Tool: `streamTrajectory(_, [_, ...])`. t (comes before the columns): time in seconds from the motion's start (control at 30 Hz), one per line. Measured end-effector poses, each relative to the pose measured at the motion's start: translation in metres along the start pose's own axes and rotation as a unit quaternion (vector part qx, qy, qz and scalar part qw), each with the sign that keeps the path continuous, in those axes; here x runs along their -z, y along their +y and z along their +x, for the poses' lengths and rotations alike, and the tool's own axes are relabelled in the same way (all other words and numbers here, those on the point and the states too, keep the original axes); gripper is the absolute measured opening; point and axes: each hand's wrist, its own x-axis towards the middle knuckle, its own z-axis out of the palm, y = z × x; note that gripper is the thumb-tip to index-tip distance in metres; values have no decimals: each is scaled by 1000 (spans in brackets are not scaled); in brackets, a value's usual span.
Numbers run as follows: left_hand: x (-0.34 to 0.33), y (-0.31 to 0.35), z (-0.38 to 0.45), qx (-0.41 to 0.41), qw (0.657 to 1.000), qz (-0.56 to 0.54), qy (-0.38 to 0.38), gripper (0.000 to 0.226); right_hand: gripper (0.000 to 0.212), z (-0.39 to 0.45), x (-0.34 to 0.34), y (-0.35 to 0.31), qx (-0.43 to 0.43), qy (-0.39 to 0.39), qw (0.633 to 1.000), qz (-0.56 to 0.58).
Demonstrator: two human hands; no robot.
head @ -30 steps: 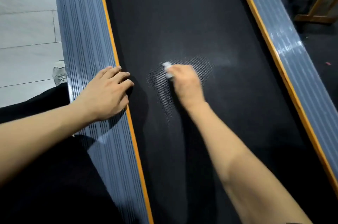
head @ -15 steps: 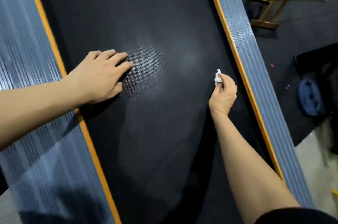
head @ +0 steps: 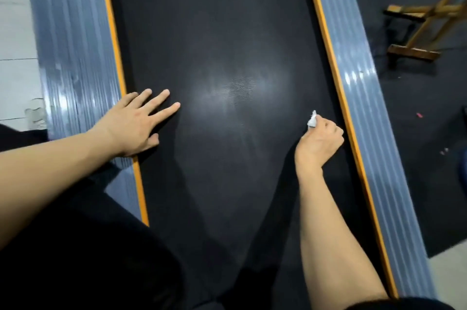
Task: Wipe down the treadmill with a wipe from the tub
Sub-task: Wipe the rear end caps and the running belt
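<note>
The treadmill's black belt fills the middle of the head view, flanked by grey ribbed side rails with orange edging, one on the left and one on the right. My right hand grips a small crumpled white wipe and holds it against the belt close to the right orange edge. My left hand lies flat with fingers spread on the belt, its heel over the left orange edge. A damp sheen marks the belt between my hands. The tub is not in view.
A wooden frame stands on the dark floor mat to the right of the treadmill. Pale floor tiles lie to the left. My dark-clothed legs fill the lower left.
My right hand slid the wipe from the belt's middle to its right edge. My left hand moved off the left rail onto the belt and spread its fingers. The camera view swung.
</note>
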Motion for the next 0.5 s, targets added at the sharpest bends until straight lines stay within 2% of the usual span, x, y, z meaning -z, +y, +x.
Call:
streamTrajectory(0.1, [3,1,0,1,1000,-26,-14,85,19,0,2,-1,-47,-53,996,46])
streamTrajectory(0.17, [6,5,0,8,1000,-24,-12,86,16,1,7,-8,-79,-44,993,80])
streamTrajectory(0.23, [4,9,-2,20,999,-36,-10,86,29,-1,8,-31,-67,-28,993,98])
streamTrajectory(0.27, [3,9,-2,25,998,-51,-11,86,35,-8,10,-49,-30,-35,994,103])
streamTrajectory(0.33, [4,9,-2,26,997,-75,-11,84,29,-37,18,-98,77,-52,982,162])
streamTrajectory(0.43, [5,5,-4,28,995,-98,8,81,12,-100,37,-178,189,-110,936,274])
streamTrajectory(0.5, [3,3,-7,38,996,-86,12,80,13,-125,51,-200,268,-156,908,283])
